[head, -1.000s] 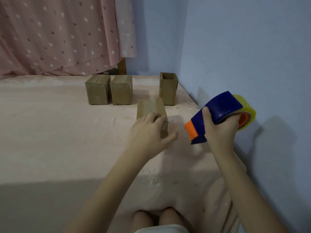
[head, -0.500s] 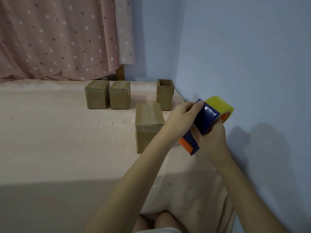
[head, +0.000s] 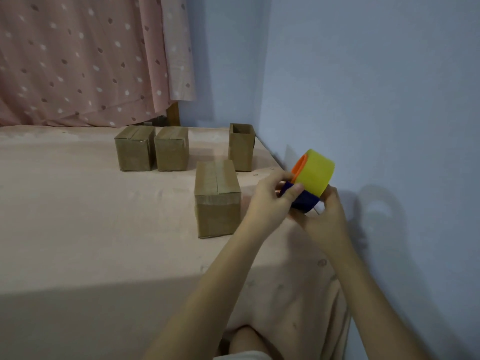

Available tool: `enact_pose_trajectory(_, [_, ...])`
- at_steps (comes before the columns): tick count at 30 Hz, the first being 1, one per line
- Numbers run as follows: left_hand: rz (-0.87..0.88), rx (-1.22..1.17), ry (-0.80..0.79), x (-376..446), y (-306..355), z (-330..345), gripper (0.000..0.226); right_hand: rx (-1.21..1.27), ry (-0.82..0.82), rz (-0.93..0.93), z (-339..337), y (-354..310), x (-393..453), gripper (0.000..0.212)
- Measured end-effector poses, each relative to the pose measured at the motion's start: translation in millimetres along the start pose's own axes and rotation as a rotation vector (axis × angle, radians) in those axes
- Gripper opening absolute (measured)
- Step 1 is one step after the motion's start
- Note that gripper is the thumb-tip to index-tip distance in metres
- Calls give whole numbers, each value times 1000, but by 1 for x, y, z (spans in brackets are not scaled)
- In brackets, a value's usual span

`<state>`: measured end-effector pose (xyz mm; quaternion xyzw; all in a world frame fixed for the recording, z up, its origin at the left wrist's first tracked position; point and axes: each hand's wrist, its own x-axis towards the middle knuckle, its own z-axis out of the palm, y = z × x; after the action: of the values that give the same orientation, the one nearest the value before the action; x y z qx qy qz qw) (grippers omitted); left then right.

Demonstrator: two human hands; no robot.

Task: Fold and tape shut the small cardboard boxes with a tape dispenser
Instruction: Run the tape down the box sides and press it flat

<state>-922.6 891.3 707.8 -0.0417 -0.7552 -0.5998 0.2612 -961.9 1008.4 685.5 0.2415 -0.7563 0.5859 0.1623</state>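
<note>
Pink sheet, prob. bed; blue wall.

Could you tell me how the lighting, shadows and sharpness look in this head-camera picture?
Head view: dim, bluish light; a broad dark shadow crosses the near bed sheet; the tape dispenser and right hand cast a soft shadow on the blue wall; the nearest box is sharp; no glare; wide-angle lens tilts the wall corner.

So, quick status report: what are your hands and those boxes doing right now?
Both hands, left and right, grip the tape dispenser. Nearest box flaps folded shut, untouched. Open box behind. Nothing in the way.
</note>
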Motion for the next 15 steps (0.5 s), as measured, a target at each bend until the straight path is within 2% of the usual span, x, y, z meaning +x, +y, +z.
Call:
enact_pose_trajectory(2, [56,40,30,-4,-11,8,21,144,-62,19,-1,5,-4,37])
enact_pose_trajectory(5, [142,90,88,-11,-25,17,20,200,-127,58,-1,14,-6,31])
enact_pose_trajectory(10, [100,113,104,-22,-53,23,29,-102,-25,67,4,30,-3,43])
enact_pose_trajectory(15, [86,210,121,-27,-71,21,29,-217,-112,225,6,29,-11,29])
